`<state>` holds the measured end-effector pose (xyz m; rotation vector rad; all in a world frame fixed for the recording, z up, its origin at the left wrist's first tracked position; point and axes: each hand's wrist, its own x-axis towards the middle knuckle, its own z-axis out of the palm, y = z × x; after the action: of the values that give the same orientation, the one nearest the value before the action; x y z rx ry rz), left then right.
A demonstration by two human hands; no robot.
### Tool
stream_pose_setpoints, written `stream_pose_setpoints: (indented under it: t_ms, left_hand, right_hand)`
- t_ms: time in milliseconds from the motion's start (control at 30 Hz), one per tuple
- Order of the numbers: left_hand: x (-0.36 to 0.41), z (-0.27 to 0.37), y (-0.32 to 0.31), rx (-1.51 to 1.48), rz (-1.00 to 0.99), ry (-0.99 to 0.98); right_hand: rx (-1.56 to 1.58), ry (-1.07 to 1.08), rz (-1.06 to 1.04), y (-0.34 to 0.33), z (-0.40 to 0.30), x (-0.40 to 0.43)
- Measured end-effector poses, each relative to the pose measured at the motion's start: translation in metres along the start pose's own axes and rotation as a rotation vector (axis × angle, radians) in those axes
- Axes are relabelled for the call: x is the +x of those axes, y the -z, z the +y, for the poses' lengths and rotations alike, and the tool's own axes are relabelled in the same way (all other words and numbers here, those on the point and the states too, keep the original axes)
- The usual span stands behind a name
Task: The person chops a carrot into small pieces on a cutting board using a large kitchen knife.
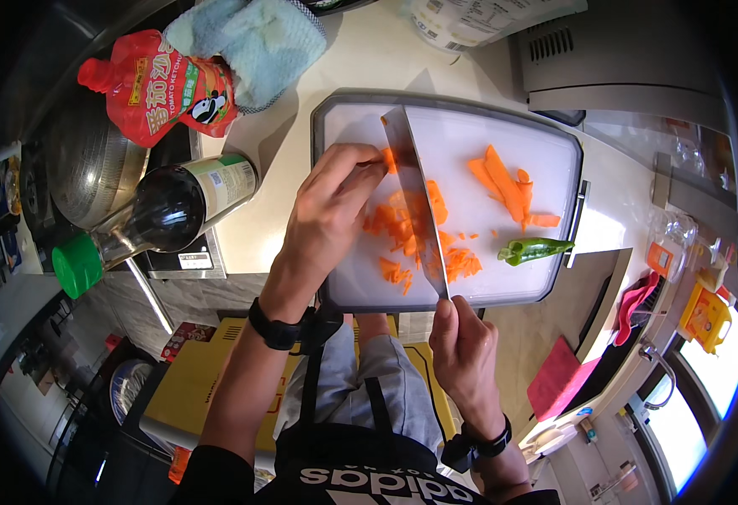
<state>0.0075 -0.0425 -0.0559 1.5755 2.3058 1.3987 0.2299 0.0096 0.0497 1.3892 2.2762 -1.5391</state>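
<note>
My right hand grips the handle of a kitchen knife, whose broad blade points away from me across a white cutting board with a grey rim. At the blade's far left side, the fingertips of my left hand pinch a small carrot piece. Chopped carrot bits lie under and left of the blade, and a finely cut heap sits to its right. Larger carrot strips rest on the board's right part, with a green pepper below them.
Left of the board, a dark sauce bottle with a green cap and a red ketchup pouch stand near a metal pan. A light blue cloth lies behind. A plastic bag and a grey appliance are at the back.
</note>
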Motion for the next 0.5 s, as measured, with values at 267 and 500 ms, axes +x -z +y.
stream_pose_setpoints:
  t_ms: [267,500]
  left_hand:
    - [-0.0010,0.0004,0.0030,-0.046,-0.066,0.025]
    - [0.0005,0.0017,0.0029,-0.027,-0.057,0.026]
  right_hand:
    - [-0.031,0.005,0.008,-0.0039,-0.0042,0.0011]
    - [-0.050,-0.002,-0.003,-0.0055,-0.0038,0.0020]
